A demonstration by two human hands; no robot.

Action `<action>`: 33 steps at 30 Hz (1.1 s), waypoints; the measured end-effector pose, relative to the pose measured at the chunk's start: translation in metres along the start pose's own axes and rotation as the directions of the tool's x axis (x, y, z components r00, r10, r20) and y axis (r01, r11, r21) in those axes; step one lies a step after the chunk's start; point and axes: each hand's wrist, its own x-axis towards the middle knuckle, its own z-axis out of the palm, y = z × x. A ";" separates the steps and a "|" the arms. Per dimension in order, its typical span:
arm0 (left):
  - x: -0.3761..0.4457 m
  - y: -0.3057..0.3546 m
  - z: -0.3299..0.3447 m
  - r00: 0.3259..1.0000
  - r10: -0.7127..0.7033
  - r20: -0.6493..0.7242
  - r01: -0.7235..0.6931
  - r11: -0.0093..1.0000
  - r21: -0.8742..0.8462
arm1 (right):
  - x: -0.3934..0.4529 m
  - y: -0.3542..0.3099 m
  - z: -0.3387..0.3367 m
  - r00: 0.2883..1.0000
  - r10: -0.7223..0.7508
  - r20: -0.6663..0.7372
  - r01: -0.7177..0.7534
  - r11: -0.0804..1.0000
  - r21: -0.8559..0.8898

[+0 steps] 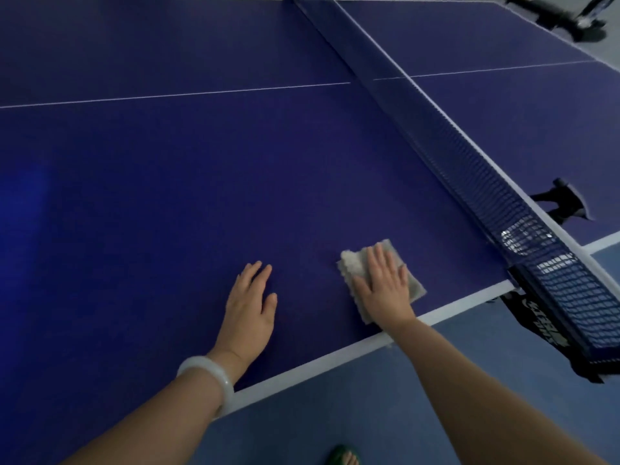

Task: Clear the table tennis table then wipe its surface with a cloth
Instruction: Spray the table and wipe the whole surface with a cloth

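Grip: right hand (382, 286) lies flat, fingers straight, pressing the folded pale grey cloth (355, 263) onto the blue table tennis table (201, 196) near its white edge.
Support: left hand (250, 307) rests flat, fingers straight, just beside.
Net: dark mesh net (469, 162) beyond.
Progress: surface looks cleared; wiping likely under way, most left.

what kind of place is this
Probably an indoor table tennis hall or sports room. A full-size blue table tennis table with white lines and a clamped net stands on blue sports-style flooring, and dark equipment sits beyond the far corner.
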 end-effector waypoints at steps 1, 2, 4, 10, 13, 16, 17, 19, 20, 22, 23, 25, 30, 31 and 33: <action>-0.006 -0.007 -0.009 0.999 -0.029 -0.032 0.028 0.999 -0.037 | -0.011 -0.018 0.009 0.996 -0.094 0.008 0.094 0.996 -0.007; -0.015 -0.017 -0.019 0.996 -0.053 -0.074 0.052 0.999 -0.016 | -0.026 -0.038 0.018 0.979 -0.202 0.020 0.202 0.979 -0.001; -0.037 -0.042 -0.036 0.984 -0.086 -0.157 0.106 0.987 0.123 | -0.062 -0.074 0.036 0.907 -0.416 0.072 0.414 0.910 0.032; -0.099 -0.116 -0.084 0.917 -0.292 -0.271 0.373 0.870 0.324 | -0.073 -0.087 0.042 0.837 -0.533 0.123 0.528 0.846 0.072; -0.115 -0.132 -0.099 0.884 -0.388 -0.261 0.458 0.831 0.315 | -0.048 -0.068 0.037 0.984 -0.175 0.014 0.175 0.985 0.010; -0.118 -0.138 -0.104 0.888 -0.419 -0.190 0.459 0.827 0.324 | -0.067 -0.103 0.054 0.991 -0.124 -0.046 0.121 0.990 -0.069; -0.117 -0.138 -0.106 0.887 -0.433 -0.160 0.462 0.825 0.327 | -0.083 -0.123 0.062 0.964 -0.258 -0.056 0.250 0.961 -0.117; -0.115 -0.139 -0.111 0.882 -0.463 -0.085 0.464 0.824 0.324 | -0.121 -0.155 0.084 0.833 -0.553 0.011 0.547 0.821 -0.164; -0.115 -0.139 -0.114 0.880 -0.473 -0.046 0.461 0.827 0.322 | -0.136 -0.163 0.090 0.765 -0.642 0.061 0.642 0.750 -0.161; -0.115 -0.138 -0.120 0.872 -0.489 0.026 0.455 0.829 0.324 | -0.136 -0.158 0.087 0.661 -0.734 0.153 0.750 0.645 -0.146; -0.114 -0.138 -0.122 0.868 -0.494 0.051 0.453 0.829 0.328 | -0.126 -0.146 0.085 0.625 -0.760 0.175 0.780 0.601 -0.176; -0.114 -0.135 -0.123 0.861 -0.502 0.085 0.449 0.827 0.338 | -0.100 -0.116 0.077 0.697 -0.699 0.160 0.715 0.661 -0.228; -0.113 -0.134 -0.124 0.853 -0.507 0.124 0.445 0.830 0.335 | -0.084 -0.103 0.062 0.994 0.086 -0.067 -0.090 0.994 -0.058; -0.113 -0.134 -0.124 0.852 -0.506 0.131 0.442 0.832 0.336 | -0.092 -0.121 0.066 0.989 0.125 -0.077 -0.129 0.991 -0.045; -0.113 -0.134 -0.124 0.855 -0.501 0.137 0.436 0.835 0.334 | -0.113 -0.166 0.082 0.995 -0.002 -0.103 -0.006 0.998 -0.070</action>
